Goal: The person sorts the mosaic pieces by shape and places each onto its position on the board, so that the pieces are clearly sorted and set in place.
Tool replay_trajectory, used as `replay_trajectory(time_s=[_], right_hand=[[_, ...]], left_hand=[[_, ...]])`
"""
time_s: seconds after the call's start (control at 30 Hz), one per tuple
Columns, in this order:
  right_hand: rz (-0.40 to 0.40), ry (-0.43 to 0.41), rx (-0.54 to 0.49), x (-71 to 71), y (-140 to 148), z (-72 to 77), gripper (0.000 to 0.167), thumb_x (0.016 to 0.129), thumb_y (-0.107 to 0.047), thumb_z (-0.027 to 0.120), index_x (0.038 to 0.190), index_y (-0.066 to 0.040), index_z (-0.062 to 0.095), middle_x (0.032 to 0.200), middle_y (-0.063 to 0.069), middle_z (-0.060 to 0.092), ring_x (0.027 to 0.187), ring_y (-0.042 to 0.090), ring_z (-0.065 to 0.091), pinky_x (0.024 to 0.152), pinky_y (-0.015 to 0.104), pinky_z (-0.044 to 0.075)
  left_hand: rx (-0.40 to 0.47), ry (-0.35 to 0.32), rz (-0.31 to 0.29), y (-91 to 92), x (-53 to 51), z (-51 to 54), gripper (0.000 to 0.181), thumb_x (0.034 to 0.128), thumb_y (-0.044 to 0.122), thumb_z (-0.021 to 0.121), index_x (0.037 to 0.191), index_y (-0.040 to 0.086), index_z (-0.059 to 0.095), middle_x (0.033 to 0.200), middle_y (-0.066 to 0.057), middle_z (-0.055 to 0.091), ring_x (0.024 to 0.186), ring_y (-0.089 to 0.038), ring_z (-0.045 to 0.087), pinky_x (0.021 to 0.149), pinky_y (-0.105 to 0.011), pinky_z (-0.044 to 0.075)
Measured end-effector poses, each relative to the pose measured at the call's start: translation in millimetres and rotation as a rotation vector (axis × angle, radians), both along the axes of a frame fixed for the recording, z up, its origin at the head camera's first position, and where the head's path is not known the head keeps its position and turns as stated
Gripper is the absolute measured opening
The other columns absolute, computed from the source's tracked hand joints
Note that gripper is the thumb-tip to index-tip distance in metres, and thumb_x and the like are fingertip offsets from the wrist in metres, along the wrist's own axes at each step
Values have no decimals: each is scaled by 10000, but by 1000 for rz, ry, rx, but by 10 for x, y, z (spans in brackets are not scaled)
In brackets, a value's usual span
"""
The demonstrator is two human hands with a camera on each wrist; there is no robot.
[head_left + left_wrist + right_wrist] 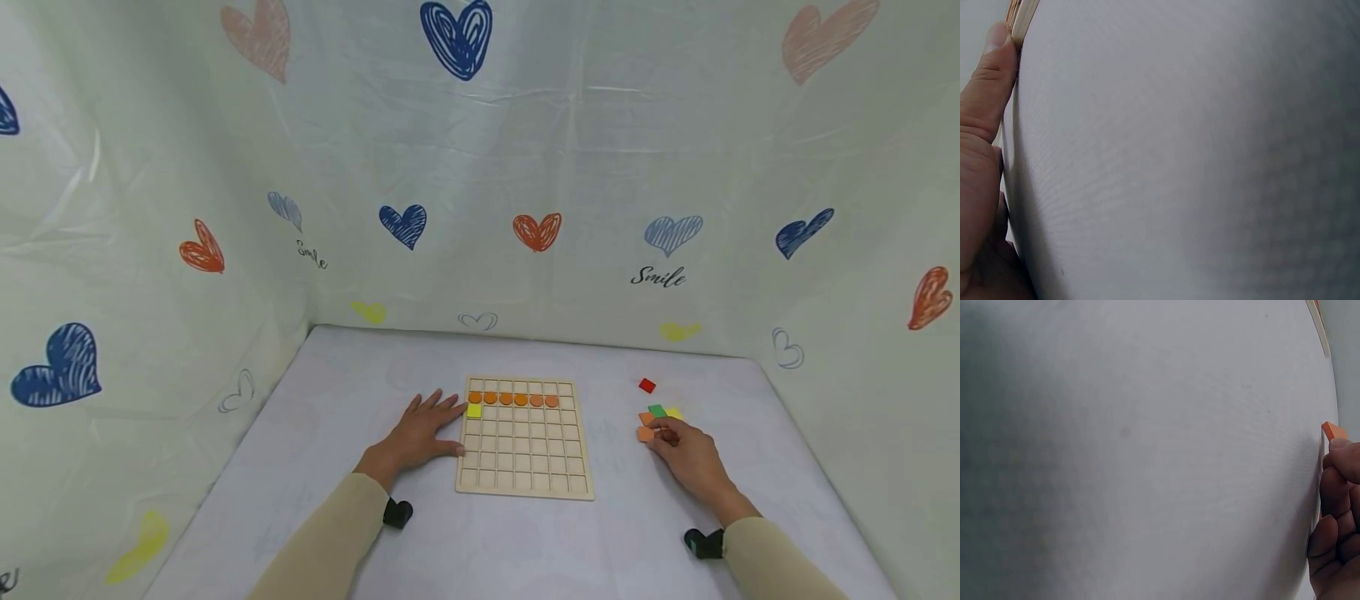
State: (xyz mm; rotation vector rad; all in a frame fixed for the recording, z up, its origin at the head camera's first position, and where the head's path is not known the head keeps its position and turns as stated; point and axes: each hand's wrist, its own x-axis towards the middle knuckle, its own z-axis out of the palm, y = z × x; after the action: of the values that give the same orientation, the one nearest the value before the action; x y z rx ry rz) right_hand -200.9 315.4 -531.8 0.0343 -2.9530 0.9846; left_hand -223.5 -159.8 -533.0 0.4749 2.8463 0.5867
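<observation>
A wooden grid board (pixel 525 496) lies flat on the white table. Several orange discs (pixel 506 399) fill most of its second row from the top, and a yellow square tile (pixel 474 411) sits in the leftmost cell below them. With fingers spread, my left hand (pixel 411 437) rests at the board's left edge, thumb touching its side. To the right of the board, my right hand (pixel 692 460) pinches an orange square tile (pixel 1334 430) between thumb and fingers. Beyond its fingertips lie another orange tile (pixel 647 417), a green tile (pixel 657 411) and a partly hidden yellow tile (pixel 674 412).
A red tile (pixel 647 386) lies apart, farther back on the table (pixel 360 550). Behind and at both sides hangs a pale sheet (pixel 480 150) printed with hearts. Dark straps (pixel 398 512) circle both wrists.
</observation>
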Motion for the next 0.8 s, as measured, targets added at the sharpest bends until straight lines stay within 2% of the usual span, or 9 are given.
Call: replay_trajectory(time_s=[0.27, 0.6, 0.8], right_hand=[[0, 5, -12, 3, -24, 29, 295, 995, -114, 720, 1262, 7, 688, 1072, 160, 738, 971, 286, 671, 818, 414, 588], [-10, 51, -39, -57, -86, -57, 316, 999, -114, 729, 1300, -28, 687, 1113, 141, 748, 1024, 279, 687, 792, 239, 577], [-35, 60, -48, -71, -176, -44, 312, 989, -92, 730, 1287, -10, 686, 1105, 166, 746, 1011, 303, 681, 836, 381, 618]], left_hand=[[4, -3, -1, 3, -8, -10, 870, 881, 595, 779, 1617, 260, 457, 1713, -9, 369, 1642, -316, 179, 1349, -556, 73], [9, -11, -2, -11, 1, -6, 871, 889, 595, 773, 1621, 253, 448, 1719, -18, 356, 1644, -317, 169, 1350, -554, 64], [23, -6, 2, -8, 12, 5, 864, 884, 586, 782, 1615, 253, 461, 1714, -17, 367, 1642, -317, 177, 1350, -556, 66]])
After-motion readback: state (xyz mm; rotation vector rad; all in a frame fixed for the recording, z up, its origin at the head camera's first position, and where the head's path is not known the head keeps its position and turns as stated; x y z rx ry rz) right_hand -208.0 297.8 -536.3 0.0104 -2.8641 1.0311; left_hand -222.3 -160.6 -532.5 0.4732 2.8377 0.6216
